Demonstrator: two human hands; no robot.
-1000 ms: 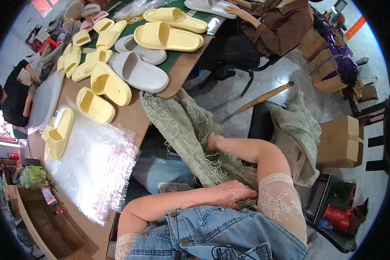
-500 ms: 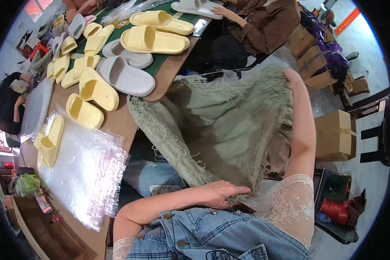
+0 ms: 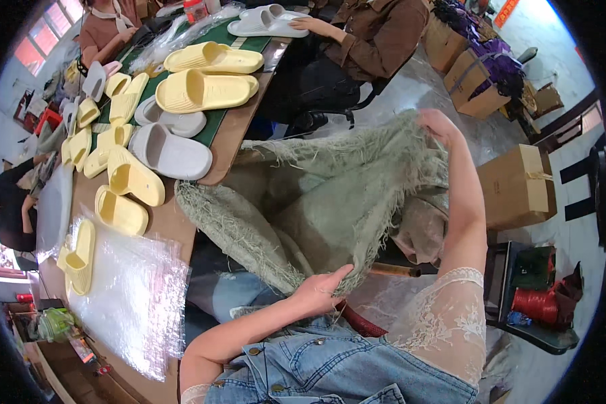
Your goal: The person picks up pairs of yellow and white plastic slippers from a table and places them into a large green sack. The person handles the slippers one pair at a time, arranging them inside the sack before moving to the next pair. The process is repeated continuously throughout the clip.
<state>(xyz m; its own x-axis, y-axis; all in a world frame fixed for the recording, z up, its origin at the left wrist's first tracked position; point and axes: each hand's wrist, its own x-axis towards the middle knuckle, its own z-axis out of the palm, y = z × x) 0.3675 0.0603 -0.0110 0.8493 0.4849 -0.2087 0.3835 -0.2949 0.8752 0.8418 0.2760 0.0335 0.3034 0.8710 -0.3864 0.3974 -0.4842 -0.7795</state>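
Note:
A big grey-green woven sack with a frayed rim spreads in front of me, its mouth wide and its inside partly in view. At its near rim my left hand is closed on the cloth, the thumb along the edge. My right hand, arm stretched out, grips the far right corner of the rim. The sack's left side reaches the table's edge beside a grey slipper. Its bottom is hidden.
Yellow slippers and grey ones stand on the table at left, beside clear plastic bags. Opposite sits a person in a brown shirt, a hand on a grey slipper. Cardboard boxes and a black stand with red twine are at right.
My left hand has moved left and slightly up along with the near rim. The sack's mouth looks wider. The whole view has shifted, and a brown stick now shows under the sack.

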